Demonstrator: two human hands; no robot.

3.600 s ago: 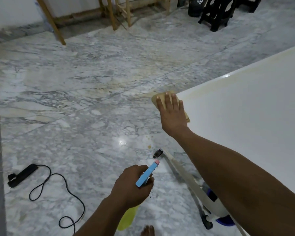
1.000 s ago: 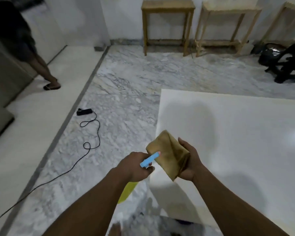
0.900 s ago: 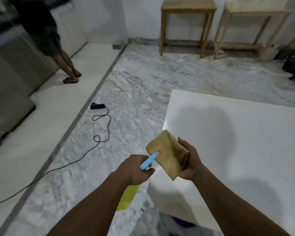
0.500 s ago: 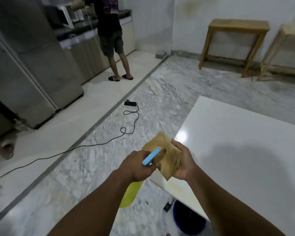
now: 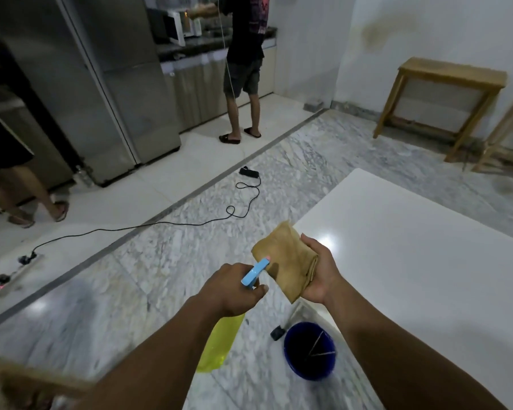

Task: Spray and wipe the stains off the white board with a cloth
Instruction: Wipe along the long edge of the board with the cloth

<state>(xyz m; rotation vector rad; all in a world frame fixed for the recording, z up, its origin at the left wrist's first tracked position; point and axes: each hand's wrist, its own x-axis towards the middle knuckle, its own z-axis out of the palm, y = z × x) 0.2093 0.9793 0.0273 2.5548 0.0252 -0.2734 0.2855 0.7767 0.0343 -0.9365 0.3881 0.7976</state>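
Note:
My left hand (image 5: 230, 287) grips a spray bottle (image 5: 219, 343) with a yellow body and a blue nozzle head (image 5: 254, 272). The nozzle points at a folded tan cloth (image 5: 285, 260), only a little way from it. My right hand (image 5: 320, 272) holds that cloth up in the air, thumb on top, over the near left corner of the white board (image 5: 412, 261). The board lies flat to my right, glossy, with a light reflection near its left edge.
A blue bucket (image 5: 310, 352) stands on the marble floor below my hands, beside the board's edge. A black cable (image 5: 190, 221) and power strip (image 5: 248, 172) run across the floor. Two people stand at the left by a fridge (image 5: 101, 93). Wooden tables (image 5: 444, 99) line the far wall.
My right hand lifted the cloth off the board's corner and now holds it in the air before the spray nozzle. My view swung left and up, bringing the kitchen and people in.

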